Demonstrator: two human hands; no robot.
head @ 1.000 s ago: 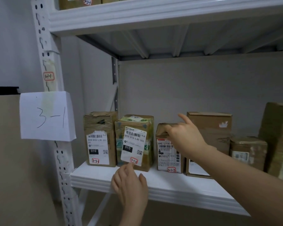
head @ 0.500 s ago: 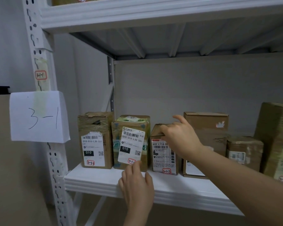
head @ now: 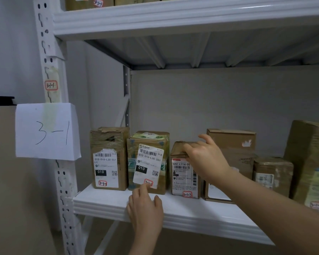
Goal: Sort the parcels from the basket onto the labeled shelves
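Three taped cardboard parcels stand in a row at the left end of the white shelf (head: 191,214). Their red-ringed labels read 3-1-1 (head: 109,159), 3-1-2 (head: 147,162) and 3-1-3 (head: 182,177). My right hand (head: 204,157) grips the top of the 3-1-3 parcel, thumb at its front edge and index finger lifted. My left hand (head: 145,208) reaches up from below the shelf edge. Its straight fingertips touch the lower edge of the loose white label on the 3-1-2 parcel.
A paper sign (head: 46,131) marked 3-1 hangs on the perforated left post (head: 52,70). Right of my hand sit a larger brown box (head: 232,140), a small parcel (head: 273,172) and a tall parcel (head: 309,153). The upper shelf (head: 173,17) holds more boxes.
The view swayed slightly sideways. Both hands keep their places, the right on the 3-1-3 parcel and the left at the 3-1-2 label.
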